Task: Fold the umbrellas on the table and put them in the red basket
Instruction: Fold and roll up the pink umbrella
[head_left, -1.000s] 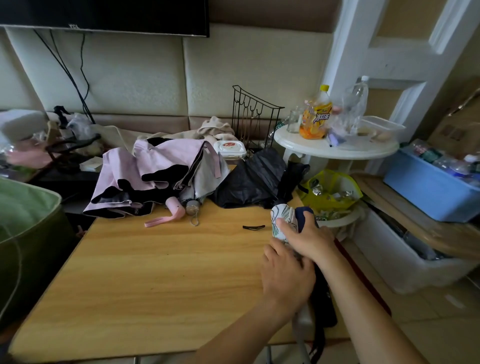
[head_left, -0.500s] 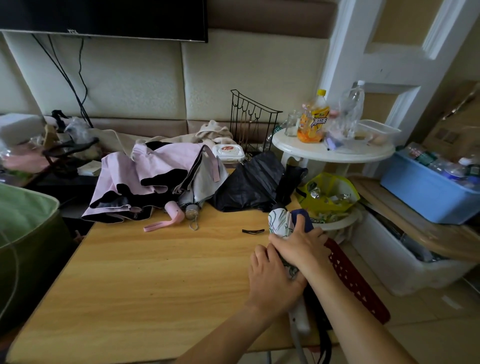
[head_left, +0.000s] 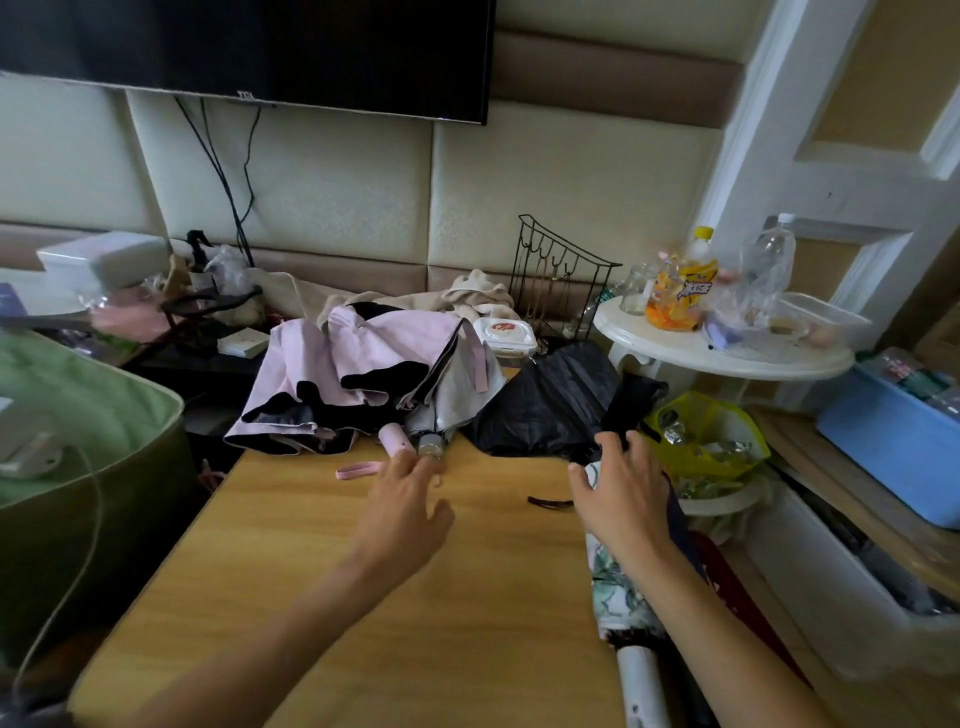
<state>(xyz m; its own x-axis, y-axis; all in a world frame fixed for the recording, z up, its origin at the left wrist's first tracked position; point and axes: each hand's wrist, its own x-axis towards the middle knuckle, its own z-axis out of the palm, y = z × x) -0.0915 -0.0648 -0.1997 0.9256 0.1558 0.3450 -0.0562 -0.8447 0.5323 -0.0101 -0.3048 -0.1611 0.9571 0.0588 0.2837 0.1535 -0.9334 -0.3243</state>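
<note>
Now the left hand (head_left: 402, 512) reaches over the tabletop (head_left: 322, 571) with its fingers spread wide and holding nothing. Its fingertips are just beside the pink handle (head_left: 393, 438) of the pink umbrella (head_left: 353, 374), which lies in a loose heap at the far edge. The right hand (head_left: 621, 499) rests on the flowery umbrella (head_left: 615, 587), fingers fairly straight on its far end; I cannot tell if it grips it. That umbrella looks rolled up and lies along the right edge of the tabletop, its white handle (head_left: 641, 686) sticking out toward the person. A black umbrella (head_left: 550, 400) lies crumpled beside the pink one, at the back right. I think the flowery one is about done and the pink one comes next. A red thing (head_left: 727, 582) shows low down past the right edge, just under the right arm, and I guess that is the red basket, but most of it is hidden. To do this step well, I would take the pink handle firmly, pull the umbrella to the bare middle of the tabletop, and smooth the cloth flaps one way before rolling. The pink strap (head_left: 356, 472) lies loose near the handle, so it could snag. The small black band (head_left: 548, 502) between the hands should be kept out of the way.
</note>
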